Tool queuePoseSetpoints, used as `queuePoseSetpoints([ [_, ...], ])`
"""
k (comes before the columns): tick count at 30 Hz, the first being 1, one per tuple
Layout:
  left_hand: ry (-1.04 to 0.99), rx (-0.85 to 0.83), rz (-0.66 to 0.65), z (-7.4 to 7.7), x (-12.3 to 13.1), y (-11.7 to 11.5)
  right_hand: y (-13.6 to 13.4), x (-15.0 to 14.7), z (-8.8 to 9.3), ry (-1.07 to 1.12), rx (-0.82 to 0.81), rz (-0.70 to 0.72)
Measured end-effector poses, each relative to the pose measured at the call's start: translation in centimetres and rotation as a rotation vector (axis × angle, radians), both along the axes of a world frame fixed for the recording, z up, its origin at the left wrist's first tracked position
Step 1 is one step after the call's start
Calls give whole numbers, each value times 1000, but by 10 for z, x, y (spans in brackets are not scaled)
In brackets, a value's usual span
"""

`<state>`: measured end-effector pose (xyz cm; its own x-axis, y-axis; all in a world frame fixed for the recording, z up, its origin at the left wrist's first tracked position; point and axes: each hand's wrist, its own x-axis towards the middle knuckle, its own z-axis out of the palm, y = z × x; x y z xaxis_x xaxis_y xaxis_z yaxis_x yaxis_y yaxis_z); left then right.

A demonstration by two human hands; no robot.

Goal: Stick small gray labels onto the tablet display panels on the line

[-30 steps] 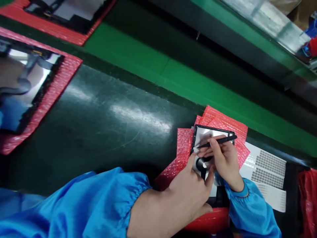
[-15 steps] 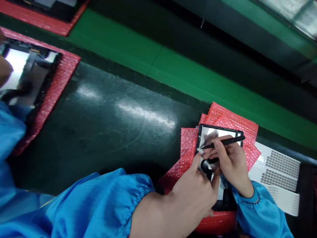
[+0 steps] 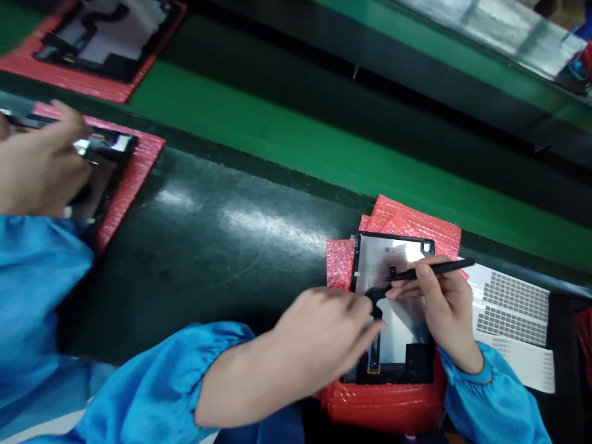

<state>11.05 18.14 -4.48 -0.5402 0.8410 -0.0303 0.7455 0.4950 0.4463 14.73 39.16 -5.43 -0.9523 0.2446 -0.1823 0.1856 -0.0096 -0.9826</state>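
Observation:
A display panel (image 3: 398, 333) with a black frame and silvery back lies on red bubble wrap (image 3: 388, 407). My right hand (image 3: 446, 302) grips black tweezers (image 3: 435, 269), their tip over the panel's upper middle by a small dark patch. Over the panel's left edge is my left hand (image 3: 319, 336), slightly blurred, with its thumb stretched out apart from the curled fingers. It shows nothing between them, though the fingertips' undersides are hidden. Close to those fingertips, a black ribbon cable (image 3: 377, 296) curves across the panel's back.
Sheets with rows of small grey squares (image 3: 513, 308) lie right of the panel. At left, a co-worker's hand (image 3: 41, 166) is over another panel on red wrap (image 3: 143, 163). A further panel (image 3: 106, 37) rests on the green strip (image 3: 259, 135) behind the dark bench (image 3: 222, 246).
My left hand has drawn back left from the panel's upper left edge, its index finger now curled. The tweezers' tip has shifted from that edge to the panel's middle. The co-worker's hand has come into view.

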Motion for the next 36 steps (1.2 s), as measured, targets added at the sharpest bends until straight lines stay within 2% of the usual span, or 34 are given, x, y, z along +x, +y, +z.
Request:
queuePoseSetpoints([
  [3, -200, -158, 248, -4, -5, -17, 14, 22, -3, 51, 58, -48],
  [5, -344, -152, 329, -13, -3, -22, 20, 35, -16, 71, 87, -64],
  [8, -539, 23, 389, -23, 1, -23, 22, 47, -41, 115, 108, -90],
  [12, -693, 228, 446, -23, 5, -18, 22, 51, -57, 220, 77, -146],
  [17, -756, 463, 473, -14, 17, -4, 19, 51, -58, 301, 18, -239],
  [20, -895, 645, 480, -12, 26, 11, 17, 52, -55, 353, -21, -294],
  [23, -955, 736, 475, -9, 21, 28, 23, 54, -45, 441, -19, -367],
  [26, -932, 791, 528, -5, -17, 48, 46, 57, -30, 604, 19, -562],
  [29, -817, 801, 654, -5, -86, 78, 76, 66, -22, 659, 58, -715],
  [33, -665, 764, 673, -15, -183, 134, 102, 90, -28, 582, 82, -784],
  [36, -525, 693, 619, -22, -224, 166, 110, 108, -39, 531, 104, -831],
])
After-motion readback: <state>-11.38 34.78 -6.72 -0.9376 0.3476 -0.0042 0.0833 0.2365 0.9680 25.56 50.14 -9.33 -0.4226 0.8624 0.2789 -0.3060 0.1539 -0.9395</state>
